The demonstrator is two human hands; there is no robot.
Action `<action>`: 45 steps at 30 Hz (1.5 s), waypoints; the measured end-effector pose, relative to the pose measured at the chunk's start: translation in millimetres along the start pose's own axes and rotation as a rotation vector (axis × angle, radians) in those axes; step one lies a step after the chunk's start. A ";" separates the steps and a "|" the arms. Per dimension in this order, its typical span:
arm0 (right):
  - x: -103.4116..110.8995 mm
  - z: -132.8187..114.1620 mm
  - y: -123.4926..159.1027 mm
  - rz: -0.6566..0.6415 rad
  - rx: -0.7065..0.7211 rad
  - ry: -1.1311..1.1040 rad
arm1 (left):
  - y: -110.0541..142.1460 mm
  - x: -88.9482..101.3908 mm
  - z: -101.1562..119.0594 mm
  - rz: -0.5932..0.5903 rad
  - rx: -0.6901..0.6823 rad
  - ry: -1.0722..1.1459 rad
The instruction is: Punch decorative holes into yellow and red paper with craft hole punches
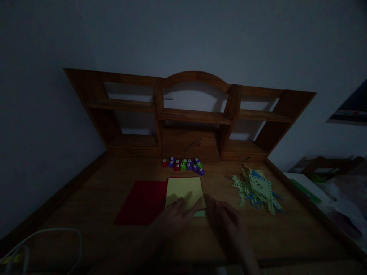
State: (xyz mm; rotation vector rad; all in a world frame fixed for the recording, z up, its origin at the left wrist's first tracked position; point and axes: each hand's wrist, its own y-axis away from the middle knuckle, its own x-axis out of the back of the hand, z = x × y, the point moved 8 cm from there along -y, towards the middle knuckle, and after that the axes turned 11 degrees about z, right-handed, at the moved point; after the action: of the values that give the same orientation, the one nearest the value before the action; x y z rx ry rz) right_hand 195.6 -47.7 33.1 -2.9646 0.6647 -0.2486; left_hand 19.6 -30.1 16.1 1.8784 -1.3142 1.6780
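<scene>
The scene is very dim. A yellow paper sheet [185, 190] lies on a wooden desk [86, 214], partly over a red sheet [142, 201], with a green edge showing at its near right corner. My left hand [176, 218] rests on the yellow sheet's near edge, fingers stretched forward and flat. My right hand [226, 219] lies flat on the desk just right of that sheet, fingers extended. Neither hand holds anything.
Several small red, purple and green craft punches [183, 165] sit in a cluster behind the sheets. A heap of punched paper strips [256, 188] lies at the right. A wooden shelf hutch [195, 114] stands at the back. A white cable [43, 238] loops at the near left.
</scene>
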 end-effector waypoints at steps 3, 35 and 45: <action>-4.6 -14.7 12.7 -0.154 0.267 0.333 | 3.4 -5.3 1.1 -0.025 -0.055 -0.011; -23.7 -8.0 35.3 -0.333 0.666 0.653 | 1.2 -7.5 -10.6 -0.094 0.044 0.170; -33.2 22.9 11.6 -0.267 -0.192 -0.028 | 4.8 -3.5 -16.5 -0.062 0.014 0.111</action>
State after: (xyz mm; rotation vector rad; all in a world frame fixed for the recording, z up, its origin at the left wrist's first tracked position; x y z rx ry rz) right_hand 165.3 -42.6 4.5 -3.2327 0.3031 -0.1697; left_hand 5.9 -19.2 15.8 1.7866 -1.1918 1.7380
